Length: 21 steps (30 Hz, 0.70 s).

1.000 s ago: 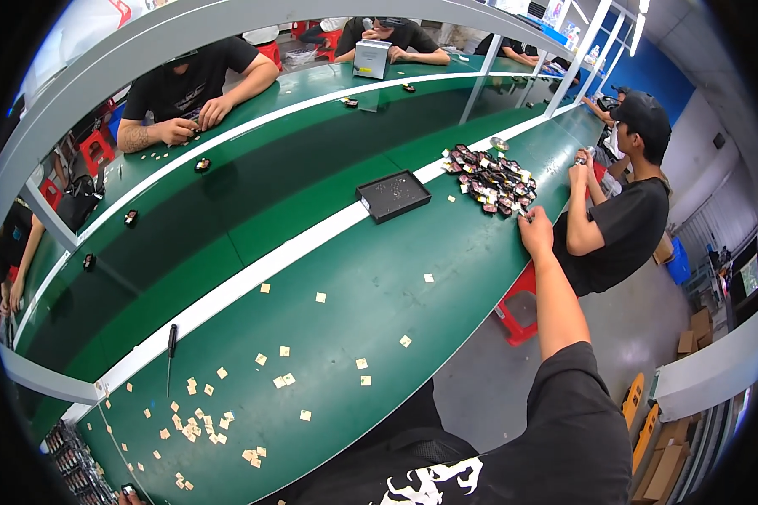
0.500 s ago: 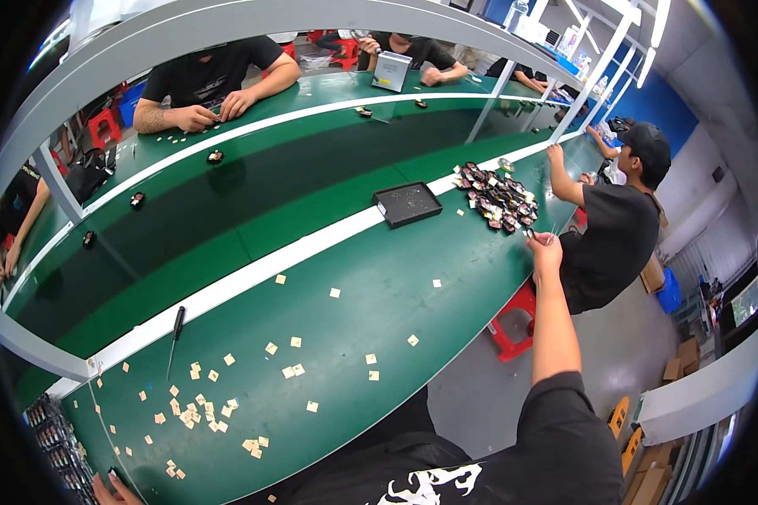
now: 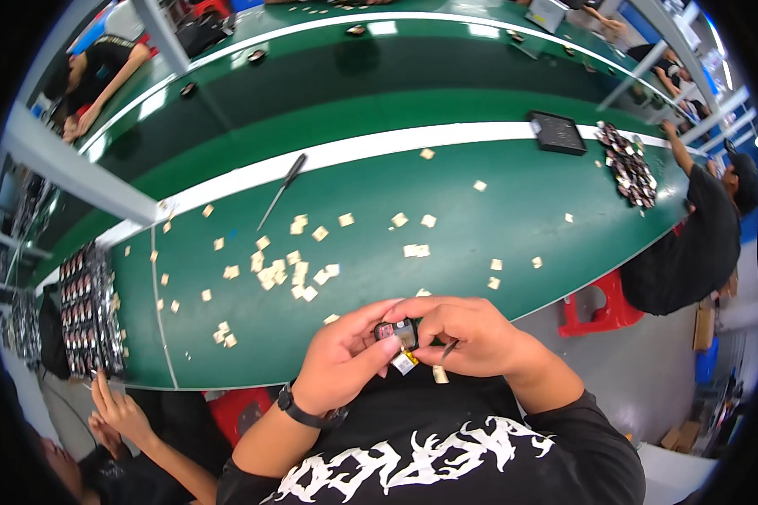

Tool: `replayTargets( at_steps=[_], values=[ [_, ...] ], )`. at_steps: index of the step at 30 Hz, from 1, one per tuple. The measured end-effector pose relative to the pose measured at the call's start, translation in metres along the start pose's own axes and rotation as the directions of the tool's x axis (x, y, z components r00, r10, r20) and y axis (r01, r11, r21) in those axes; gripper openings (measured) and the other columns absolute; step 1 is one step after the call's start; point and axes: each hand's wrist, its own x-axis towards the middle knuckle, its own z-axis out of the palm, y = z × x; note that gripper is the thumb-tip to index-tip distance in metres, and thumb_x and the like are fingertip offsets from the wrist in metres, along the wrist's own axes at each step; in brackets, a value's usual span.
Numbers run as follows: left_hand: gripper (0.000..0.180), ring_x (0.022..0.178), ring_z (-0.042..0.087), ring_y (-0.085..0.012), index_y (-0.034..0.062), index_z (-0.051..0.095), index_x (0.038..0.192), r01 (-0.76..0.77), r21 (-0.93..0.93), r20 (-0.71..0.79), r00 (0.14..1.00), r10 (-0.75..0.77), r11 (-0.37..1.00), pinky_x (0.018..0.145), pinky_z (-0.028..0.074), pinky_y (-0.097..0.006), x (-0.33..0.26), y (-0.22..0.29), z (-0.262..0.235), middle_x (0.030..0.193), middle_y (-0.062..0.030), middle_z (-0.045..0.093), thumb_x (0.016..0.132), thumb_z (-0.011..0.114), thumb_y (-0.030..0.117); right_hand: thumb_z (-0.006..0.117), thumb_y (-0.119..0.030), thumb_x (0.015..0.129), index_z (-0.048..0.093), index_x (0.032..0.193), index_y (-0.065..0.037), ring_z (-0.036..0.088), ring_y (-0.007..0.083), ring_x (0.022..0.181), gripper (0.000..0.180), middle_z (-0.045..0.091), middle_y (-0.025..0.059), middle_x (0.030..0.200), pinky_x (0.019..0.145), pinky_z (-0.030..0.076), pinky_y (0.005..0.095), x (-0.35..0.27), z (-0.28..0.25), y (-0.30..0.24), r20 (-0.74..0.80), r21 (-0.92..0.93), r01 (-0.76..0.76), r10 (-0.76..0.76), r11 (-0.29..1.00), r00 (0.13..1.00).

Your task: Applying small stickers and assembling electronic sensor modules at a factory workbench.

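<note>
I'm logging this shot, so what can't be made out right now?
Head view:
Small black device: partly hidden by the left hand.
Thin dark tool: one end hidden by the right hand.
Black pile: pieces too small and overlapping to count.
Silver box: top cut off by the upper edge.

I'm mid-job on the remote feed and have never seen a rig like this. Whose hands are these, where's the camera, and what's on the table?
There is no machine here: these are a person's bare hands, seen from a fisheye camera worn on the head, so straight edges bend. The left hand and right hand hold a small black device between them. Across the green table and its white strip lie scattered cream squares, a screwdriver, a black tray and a heap of dark pieces. The co-worker's hand at lower left is someone else's.
</note>
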Motion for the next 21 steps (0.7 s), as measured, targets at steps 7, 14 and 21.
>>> replayTargets(
  at_steps=[7, 14, 21],
  values=[
    [0.047, 0.095, 0.065, -0.0086, 0.0009, 0.052, 0.146, -0.039, -0.030, -0.202, 0.979, 0.032, 0.999, 0.076, 0.053, -0.022, -0.031, -0.003, -0.029, 0.109, -0.0048, 0.069, 0.100, 0.060, 0.000, 0.075, -0.012, 0.090, 0.066, 0.103, -0.003, 0.066, 0.0284, 0.078, 0.018, 0.066, 0.0138, 0.104, 0.065, 0.053, 0.0355, 0.014, 0.028, -0.003, -0.177, -0.258, -0.152, 0.108, 0.954, 0.978],
    [0.040, 0.091, 0.065, -0.0100, -0.0011, 0.062, 0.137, -0.119, 0.293, -0.290, 0.934, 0.207, 0.949, 0.077, 0.055, -0.024, -0.034, -0.021, -0.045, 0.109, -0.0096, 0.070, 0.097, 0.062, -0.006, 0.083, -0.030, 0.085, 0.051, 0.059, -0.004, 0.051, 0.0272, 0.050, 0.048, 0.050, 0.0086, 0.056, 0.046, 0.038, 0.0404, 0.011, 0.054, 0.005, -0.243, -0.569, -0.326, 0.224, 0.755, 0.944],
    [0.037, 0.080, 0.066, -0.0110, -0.0003, 0.066, 0.132, -0.158, 0.379, -0.331, 0.897, 0.293, 0.912, 0.072, 0.056, -0.026, -0.029, -0.023, -0.047, 0.098, -0.0074, 0.067, 0.096, 0.060, -0.007, 0.077, -0.025, 0.089, 0.063, 0.075, -0.003, 0.058, 0.0316, 0.057, 0.030, 0.058, 0.0115, 0.067, 0.053, 0.045, 0.0412, 0.019, 0.059, -0.002, -0.211, -0.528, -0.367, 0.300, 0.766, 0.930]
  ],
)
